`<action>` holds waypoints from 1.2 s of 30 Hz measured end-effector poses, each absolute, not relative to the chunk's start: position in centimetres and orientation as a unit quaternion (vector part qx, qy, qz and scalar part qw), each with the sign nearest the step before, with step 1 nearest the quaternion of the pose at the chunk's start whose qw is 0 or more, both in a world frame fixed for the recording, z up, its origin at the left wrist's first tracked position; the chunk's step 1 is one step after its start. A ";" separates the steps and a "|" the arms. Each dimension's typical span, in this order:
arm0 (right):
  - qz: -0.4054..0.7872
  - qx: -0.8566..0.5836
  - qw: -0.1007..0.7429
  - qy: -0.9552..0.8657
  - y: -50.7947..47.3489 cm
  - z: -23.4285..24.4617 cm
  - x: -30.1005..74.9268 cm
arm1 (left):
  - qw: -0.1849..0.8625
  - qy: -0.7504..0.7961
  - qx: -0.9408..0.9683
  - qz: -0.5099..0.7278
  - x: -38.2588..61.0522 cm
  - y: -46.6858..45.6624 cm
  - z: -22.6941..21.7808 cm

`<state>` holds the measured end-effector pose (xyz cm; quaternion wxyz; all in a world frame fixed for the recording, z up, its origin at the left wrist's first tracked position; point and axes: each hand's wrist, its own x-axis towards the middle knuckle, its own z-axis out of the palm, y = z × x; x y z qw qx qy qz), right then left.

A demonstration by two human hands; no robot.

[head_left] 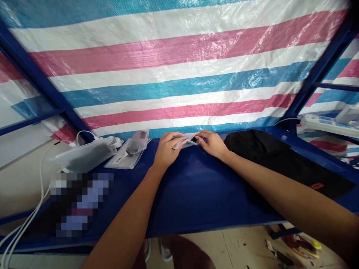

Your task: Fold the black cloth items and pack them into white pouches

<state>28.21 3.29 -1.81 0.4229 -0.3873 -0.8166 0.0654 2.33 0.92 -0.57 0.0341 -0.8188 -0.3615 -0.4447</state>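
At the far side of the blue table [196,194], a clear plastic bag [187,143] lies between my two hands. My left hand [167,149] is closed on its left end, thumb and fingers pinching the film. The fingers of my right hand [211,144] are bent and closed on the opposite end. A small dark patch shows by the right fingertips, too small to name. Left of my left hand rest several flat plastic packets [130,149], one with a dark item inside and a barcode label. Black cloth [258,144] lies to the right of my right hand.
A frosted plastic pouch [92,153] stands at the left beside white cables [42,179]. Nearby is a blurred-out patch [86,201]. Blue metal posts [42,71] and a striped tarpaulin [179,67] bound the back. A white power strip [328,125] is at the right.
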 end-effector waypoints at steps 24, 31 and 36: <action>0.169 -0.309 0.485 -0.801 1.3 -1.2 26.7 | -0.004 -0.444 -0.840 -0.312 4.5 -0.1 -1.5; 0.201 -0.351 0.504 -0.763 1.4 -1.1 26.8 | 0.010 -0.364 -0.830 -0.423 4.5 0.0 -1.4; 0.199 -0.366 0.516 -0.749 1.2 -0.9 26.5 | 0.061 -0.358 -0.839 -0.406 4.7 -0.3 -0.7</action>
